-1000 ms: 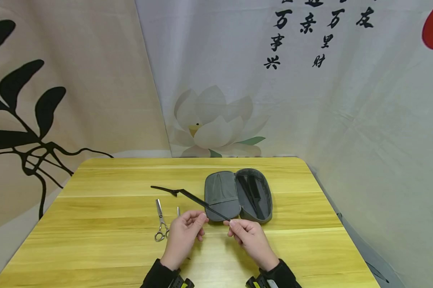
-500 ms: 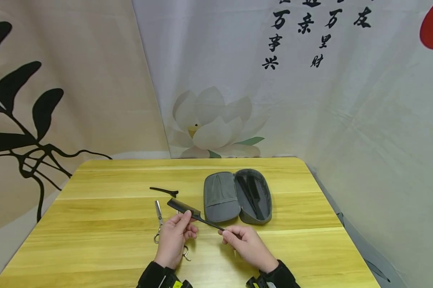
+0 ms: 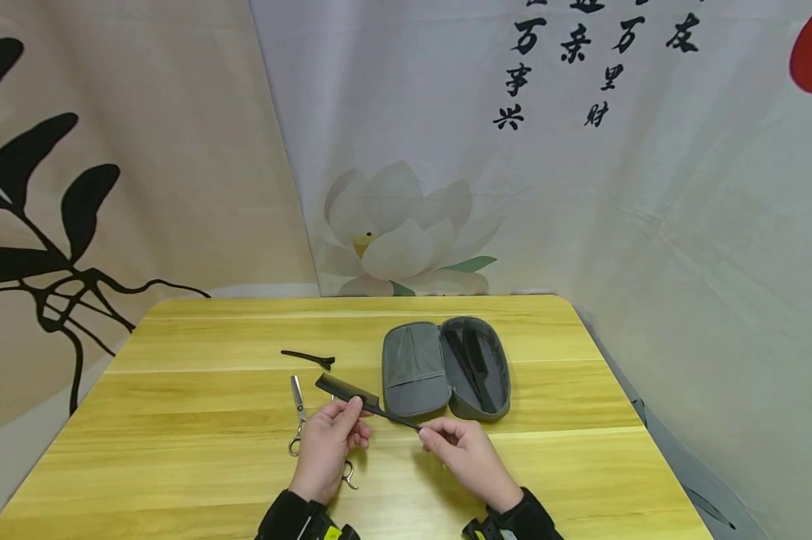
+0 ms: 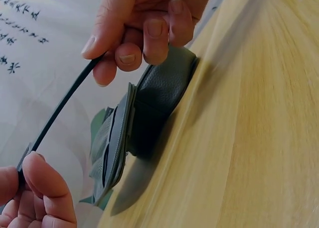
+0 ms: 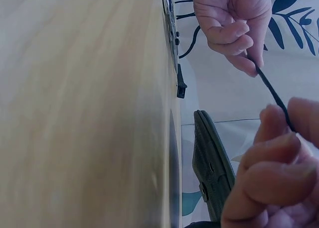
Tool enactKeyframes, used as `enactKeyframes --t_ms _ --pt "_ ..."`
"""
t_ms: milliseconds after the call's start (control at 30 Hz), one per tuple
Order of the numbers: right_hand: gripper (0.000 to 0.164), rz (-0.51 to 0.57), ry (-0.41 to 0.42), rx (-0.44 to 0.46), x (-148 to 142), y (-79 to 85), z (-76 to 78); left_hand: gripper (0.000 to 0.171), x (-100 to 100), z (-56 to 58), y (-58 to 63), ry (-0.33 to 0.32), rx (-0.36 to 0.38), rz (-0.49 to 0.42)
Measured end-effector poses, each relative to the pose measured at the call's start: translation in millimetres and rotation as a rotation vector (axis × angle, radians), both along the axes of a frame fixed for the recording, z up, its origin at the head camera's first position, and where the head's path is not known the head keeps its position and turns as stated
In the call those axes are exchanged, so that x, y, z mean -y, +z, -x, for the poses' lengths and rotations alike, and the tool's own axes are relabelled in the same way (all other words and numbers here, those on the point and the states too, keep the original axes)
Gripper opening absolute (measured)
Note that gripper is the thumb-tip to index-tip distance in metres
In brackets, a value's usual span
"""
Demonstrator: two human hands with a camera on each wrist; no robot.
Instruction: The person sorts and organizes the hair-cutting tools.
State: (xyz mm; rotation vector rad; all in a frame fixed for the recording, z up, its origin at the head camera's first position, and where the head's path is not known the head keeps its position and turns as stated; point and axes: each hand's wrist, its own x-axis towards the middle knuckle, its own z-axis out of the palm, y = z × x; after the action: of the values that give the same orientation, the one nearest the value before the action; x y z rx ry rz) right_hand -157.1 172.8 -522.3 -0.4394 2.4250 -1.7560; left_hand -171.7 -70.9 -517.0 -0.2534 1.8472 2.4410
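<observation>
In the head view a black tail comb (image 3: 338,387) is held above the table, slanting down to the right. My left hand (image 3: 326,448) pinches it between thumb and fingers near where the toothed part meets the thin tail. The tail's end is pinched by my right hand (image 3: 468,454). Both wrist views show the thin tail (image 4: 62,104) stretching between the two hands. Behind the hands lies an unzipped grey case (image 3: 415,375), with black combs (image 3: 476,360) in its right half.
On the wooden table (image 3: 176,465), a black hair clip (image 3: 309,358) lies at the back left. Scissors (image 3: 298,397) lie left of my left hand. A second metal finger ring (image 3: 349,474) shows beside my left wrist; the hand hides the rest.
One second ago only the right hand pinched the comb, by its tail. It has since come lower and nearer, and the left hand has taken hold of it; little differs over the last half second.
</observation>
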Motion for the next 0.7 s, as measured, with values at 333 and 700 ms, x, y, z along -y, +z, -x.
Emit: enactKeyframes --t_ms 333,700 --pt "0.021 -0.124 0.166 0.032 -0.6 1.6 -2.5 0.031 -3.3 -1.0 -2.4 0.008 -0.025 0.128" --pt "0.015 -0.174 0.212 0.026 4.4 5.0 -6.5 0.027 -9.5 -5.1 -4.5 -0.061 -0.05 0.176"
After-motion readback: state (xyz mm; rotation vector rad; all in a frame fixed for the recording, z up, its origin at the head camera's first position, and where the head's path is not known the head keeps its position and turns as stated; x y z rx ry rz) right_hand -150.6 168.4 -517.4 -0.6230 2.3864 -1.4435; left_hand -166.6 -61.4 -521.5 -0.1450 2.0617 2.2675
